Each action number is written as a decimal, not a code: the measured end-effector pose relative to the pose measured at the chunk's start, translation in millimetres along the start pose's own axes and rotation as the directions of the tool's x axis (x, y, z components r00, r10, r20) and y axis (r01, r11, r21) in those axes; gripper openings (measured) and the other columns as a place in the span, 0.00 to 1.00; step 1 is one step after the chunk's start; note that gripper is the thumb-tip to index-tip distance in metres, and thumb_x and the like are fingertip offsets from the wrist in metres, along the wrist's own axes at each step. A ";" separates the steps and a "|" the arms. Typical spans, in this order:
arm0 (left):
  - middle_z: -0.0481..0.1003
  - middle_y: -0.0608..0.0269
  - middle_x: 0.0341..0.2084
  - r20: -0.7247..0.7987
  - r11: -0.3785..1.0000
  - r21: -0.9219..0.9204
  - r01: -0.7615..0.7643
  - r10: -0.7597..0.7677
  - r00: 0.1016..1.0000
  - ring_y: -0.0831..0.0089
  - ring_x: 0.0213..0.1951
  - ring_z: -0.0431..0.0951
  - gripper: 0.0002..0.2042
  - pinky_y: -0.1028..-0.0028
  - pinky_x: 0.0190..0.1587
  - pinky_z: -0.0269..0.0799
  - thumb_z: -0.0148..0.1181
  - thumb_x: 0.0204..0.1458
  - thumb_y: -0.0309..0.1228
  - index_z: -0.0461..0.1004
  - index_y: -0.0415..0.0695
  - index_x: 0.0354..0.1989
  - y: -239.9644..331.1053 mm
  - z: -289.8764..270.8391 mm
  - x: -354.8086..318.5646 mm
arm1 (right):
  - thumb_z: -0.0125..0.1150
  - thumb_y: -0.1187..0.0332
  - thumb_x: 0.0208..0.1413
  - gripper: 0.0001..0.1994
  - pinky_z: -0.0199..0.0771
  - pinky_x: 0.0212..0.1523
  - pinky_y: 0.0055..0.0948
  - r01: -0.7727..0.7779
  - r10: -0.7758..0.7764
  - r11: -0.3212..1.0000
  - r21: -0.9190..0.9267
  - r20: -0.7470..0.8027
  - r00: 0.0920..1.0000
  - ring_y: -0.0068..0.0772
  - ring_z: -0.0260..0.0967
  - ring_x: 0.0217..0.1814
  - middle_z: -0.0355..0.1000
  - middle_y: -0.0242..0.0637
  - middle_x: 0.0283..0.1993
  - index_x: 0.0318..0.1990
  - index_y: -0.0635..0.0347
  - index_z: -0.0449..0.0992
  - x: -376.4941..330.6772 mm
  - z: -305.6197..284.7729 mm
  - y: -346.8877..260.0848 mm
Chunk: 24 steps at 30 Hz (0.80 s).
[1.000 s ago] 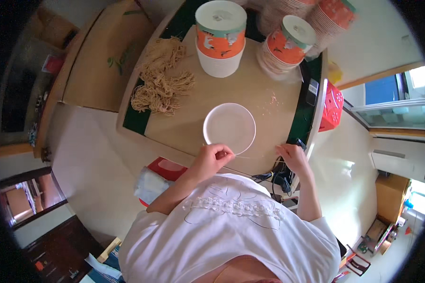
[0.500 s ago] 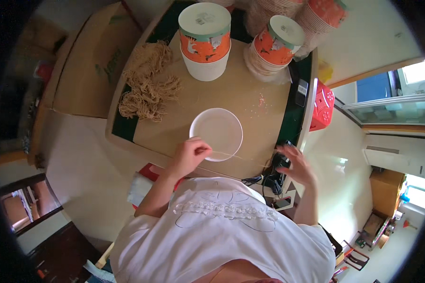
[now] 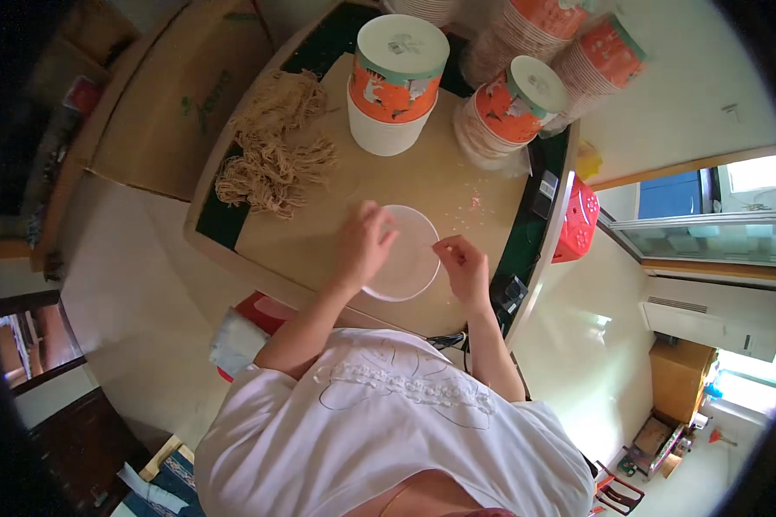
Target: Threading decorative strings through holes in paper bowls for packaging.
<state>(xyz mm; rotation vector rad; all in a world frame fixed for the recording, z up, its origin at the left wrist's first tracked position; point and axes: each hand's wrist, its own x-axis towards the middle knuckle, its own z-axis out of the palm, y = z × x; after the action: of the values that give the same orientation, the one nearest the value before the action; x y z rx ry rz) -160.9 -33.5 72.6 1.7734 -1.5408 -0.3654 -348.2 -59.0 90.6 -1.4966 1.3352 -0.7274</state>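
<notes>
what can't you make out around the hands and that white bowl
- Head view: left hand covers the white bowl rim's left side; grip unclear.
- Right hand fingertips at the rim; anything pinched is too small.
- Stacked cups are cut off by the top edge.

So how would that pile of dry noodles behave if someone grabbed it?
The noodles look like loose, tangled nests of thin strands, so probably light and brittle. Bits would likely snap off, as the crumbs on the table suggest. A push may slide clumps apart.
</notes>
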 end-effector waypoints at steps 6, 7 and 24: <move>0.76 0.59 0.35 0.251 0.990 0.110 -0.086 0.056 0.966 0.58 0.40 0.73 0.12 0.61 0.45 0.67 0.54 0.43 0.21 0.75 0.47 0.38 -56.1 12.3 7.2 | 0.58 0.73 0.55 0.04 0.53 0.22 0.15 -0.077 0.076 0.991 0.109 0.020 0.997 0.11 0.53 0.21 0.61 0.19 0.19 0.31 0.63 0.75 4.0 -18.0 12.8; 0.76 0.59 0.36 0.357 0.987 0.114 -0.110 0.062 0.932 0.59 0.40 0.73 0.12 0.62 0.46 0.66 0.52 0.44 0.22 0.76 0.47 0.38 -55.8 10.0 8.8 | 0.58 0.73 0.55 0.03 0.53 0.23 0.14 -0.132 0.124 0.983 0.130 0.069 0.990 0.11 0.54 0.21 0.60 0.19 0.20 0.32 0.62 0.74 3.3 -18.5 15.9; 0.73 0.61 0.28 0.254 0.944 -0.216 -0.249 0.301 0.919 0.62 0.36 0.73 0.07 0.65 0.41 0.69 0.62 0.42 0.24 0.75 0.43 0.32 14.9 -0.2 -16.3 | 0.59 0.73 0.54 0.04 0.54 0.23 0.17 -0.059 0.030 0.979 0.193 0.146 0.989 0.13 0.52 0.23 0.61 0.23 0.21 0.33 0.64 0.73 -17.4 4.7 27.6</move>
<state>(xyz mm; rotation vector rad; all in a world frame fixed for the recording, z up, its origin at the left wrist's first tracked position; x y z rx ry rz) -175.5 -18.1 78.9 1.3831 -1.8680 -0.6182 -358.5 -39.2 66.3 -1.3305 1.1511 -0.6903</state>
